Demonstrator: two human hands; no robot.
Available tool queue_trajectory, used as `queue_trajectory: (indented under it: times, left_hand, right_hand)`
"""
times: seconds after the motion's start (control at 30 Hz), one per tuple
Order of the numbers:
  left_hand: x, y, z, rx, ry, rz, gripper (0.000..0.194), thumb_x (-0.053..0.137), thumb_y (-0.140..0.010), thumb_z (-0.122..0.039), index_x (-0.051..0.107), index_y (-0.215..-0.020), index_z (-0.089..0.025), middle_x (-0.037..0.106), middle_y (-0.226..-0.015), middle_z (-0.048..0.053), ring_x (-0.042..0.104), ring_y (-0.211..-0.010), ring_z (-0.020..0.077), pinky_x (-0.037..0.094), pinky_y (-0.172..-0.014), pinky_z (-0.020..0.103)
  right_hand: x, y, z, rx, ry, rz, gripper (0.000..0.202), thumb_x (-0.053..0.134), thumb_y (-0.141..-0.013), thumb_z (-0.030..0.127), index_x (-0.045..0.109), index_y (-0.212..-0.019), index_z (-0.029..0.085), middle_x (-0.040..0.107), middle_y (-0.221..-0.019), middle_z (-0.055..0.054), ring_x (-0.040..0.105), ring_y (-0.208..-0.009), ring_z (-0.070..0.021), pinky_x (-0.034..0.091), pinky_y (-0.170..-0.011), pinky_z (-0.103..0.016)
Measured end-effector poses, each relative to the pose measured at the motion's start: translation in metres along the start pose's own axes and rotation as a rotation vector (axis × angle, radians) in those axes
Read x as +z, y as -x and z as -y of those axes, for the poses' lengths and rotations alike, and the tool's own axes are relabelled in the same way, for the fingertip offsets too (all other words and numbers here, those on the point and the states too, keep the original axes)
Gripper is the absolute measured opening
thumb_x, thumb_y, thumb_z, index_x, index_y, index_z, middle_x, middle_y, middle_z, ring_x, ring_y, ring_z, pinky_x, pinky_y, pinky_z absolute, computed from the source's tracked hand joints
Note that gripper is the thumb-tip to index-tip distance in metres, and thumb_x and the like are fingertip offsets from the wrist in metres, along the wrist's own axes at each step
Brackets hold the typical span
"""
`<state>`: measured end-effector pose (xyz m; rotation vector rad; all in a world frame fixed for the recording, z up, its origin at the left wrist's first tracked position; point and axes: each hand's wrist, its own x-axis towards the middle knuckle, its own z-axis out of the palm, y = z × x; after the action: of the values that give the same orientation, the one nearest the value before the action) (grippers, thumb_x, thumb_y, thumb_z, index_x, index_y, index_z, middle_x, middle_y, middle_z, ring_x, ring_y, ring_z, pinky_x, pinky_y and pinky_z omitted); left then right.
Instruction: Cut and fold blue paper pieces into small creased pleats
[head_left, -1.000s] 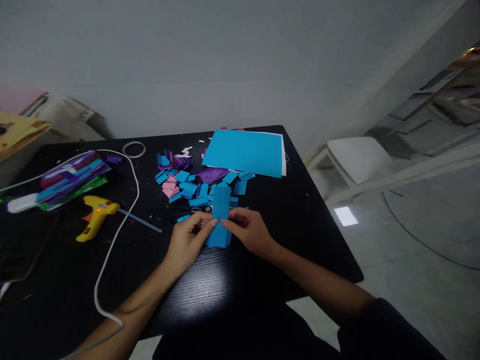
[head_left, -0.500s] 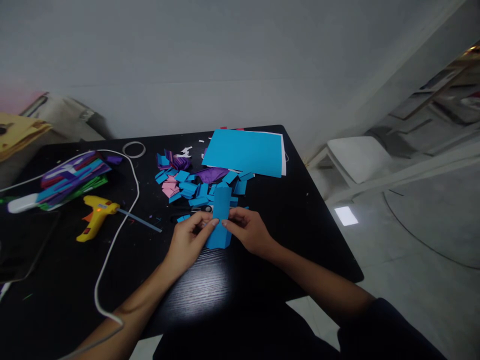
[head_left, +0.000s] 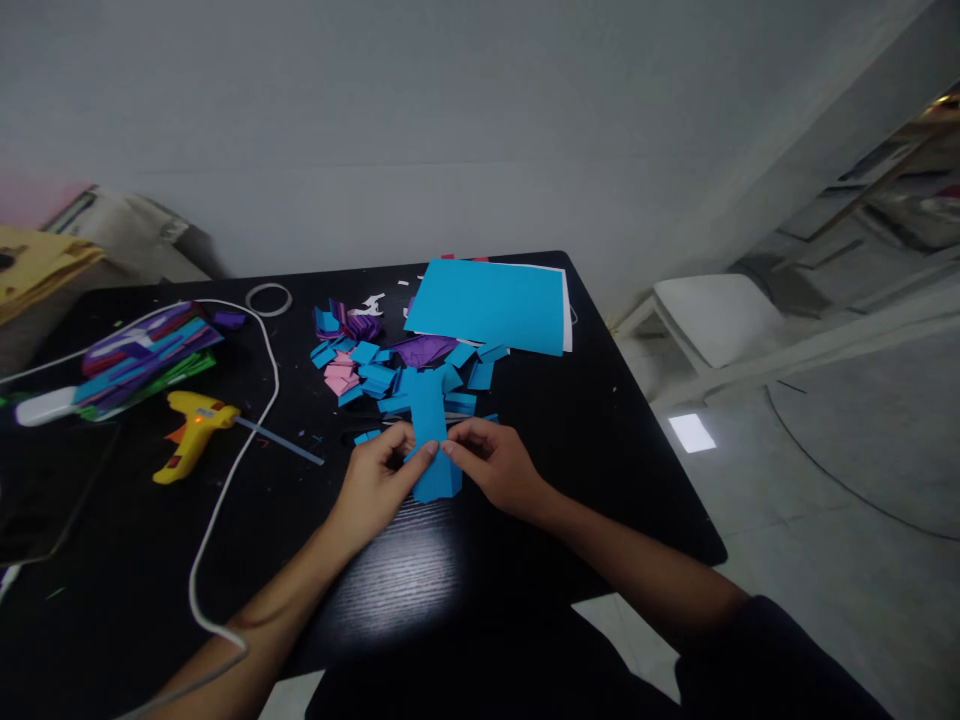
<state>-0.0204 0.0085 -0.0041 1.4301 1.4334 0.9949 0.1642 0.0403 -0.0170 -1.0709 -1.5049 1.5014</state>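
Observation:
Between my two hands stands a folded strip of blue paper (head_left: pixel 429 410), its upper end upright and its lower end spread wider toward me. My left hand (head_left: pixel 381 470) pinches its left edge, thumb in front and fingers behind. From the right, my right hand (head_left: pixel 499 462) grips the other edge with thumb and fingertips. Just beyond lie several small folded blue paper pieces (head_left: pixel 376 378), with a few pink paper pieces (head_left: pixel 341 373) among them. Dark scissors partly show behind the strip, mostly hidden.
Blue sheets (head_left: pixel 487 305) lie at the back of the black table (head_left: pixel 600 450). On the left are a yellow glue gun (head_left: pixel 196 432) with a glue stick, a white cable (head_left: pixel 217 510), a bundle of coloured paper strips (head_left: pixel 150 355) and a tape ring (head_left: pixel 268 300). A white stool (head_left: pixel 716 315) stands right.
The upper end of the blue paper strip has tilted to the left. Both hands keep their grip and have barely moved.

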Motion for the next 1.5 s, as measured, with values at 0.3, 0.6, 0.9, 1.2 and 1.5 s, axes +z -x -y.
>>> queue_trajectory:
  times: [0.3,0.6,0.9,1.2,1.5]
  left_hand:
    - [-0.0032,-0.0032,-0.0094,0.007,0.06,-0.059,0.024,0.07,-0.088,-0.041,0.067,-0.081,-0.018,0.06,-0.066,-0.003,0.052,-0.058,0.011,0.042,-0.055,0.021]
    - [-0.0023,-0.0025,-0.0045,-0.015,0.059,-0.079,0.025,0.07,-0.088,-0.041,0.067,-0.082,-0.017,0.056,-0.067,-0.003,0.049,-0.058,0.0102,0.041,-0.055,0.021]
    - [0.0009,-0.0018,-0.0026,-0.03,0.142,-0.038,0.026,0.074,-0.086,-0.042,0.068,-0.09,-0.017,0.066,-0.077,0.0,0.058,-0.067,0.0142,0.049,-0.063,0.025]
    - [0.0003,-0.004,-0.0045,-0.067,0.149,-0.002,0.029,0.078,-0.081,-0.045,0.069,-0.082,-0.017,0.06,-0.069,-0.001,0.058,-0.067,0.0159,0.049,-0.063,0.026]
    - [-0.0042,0.0001,-0.0029,0.027,0.003,-0.13,0.028,0.072,-0.088,-0.044,0.073,-0.087,-0.017,0.064,-0.071,0.0,0.055,-0.063,0.0149,0.046,-0.059,0.025]
  right_hand:
    - [-0.002,-0.0043,-0.0004,-0.037,-0.102,-0.07,0.015,0.073,-0.084,0.034,0.071,-0.083,0.019,0.073,-0.082,-0.002,0.069,-0.077,-0.0173,0.056,-0.075,-0.03]
    - [-0.0041,-0.0058,-0.0008,-0.016,-0.109,-0.047,0.014,0.074,-0.083,0.033,0.072,-0.082,0.019,0.074,-0.082,-0.002,0.07,-0.077,-0.0175,0.056,-0.076,-0.031]
    - [-0.0018,-0.0034,-0.0013,-0.024,-0.077,-0.029,0.013,0.072,-0.084,0.032,0.073,-0.083,0.019,0.073,-0.081,-0.002,0.068,-0.074,-0.0167,0.053,-0.071,-0.029]
    - [-0.0014,-0.0017,0.0011,-0.027,-0.05,0.003,0.015,0.07,-0.085,0.032,0.073,-0.083,0.018,0.071,-0.079,-0.002,0.064,-0.07,-0.0155,0.05,-0.067,-0.028]
    - [-0.0056,-0.0039,0.0042,-0.015,-0.003,-0.026,0.012,0.068,-0.083,0.028,0.07,-0.077,0.017,0.068,-0.072,-0.001,0.062,-0.065,-0.0141,0.048,-0.063,-0.027]
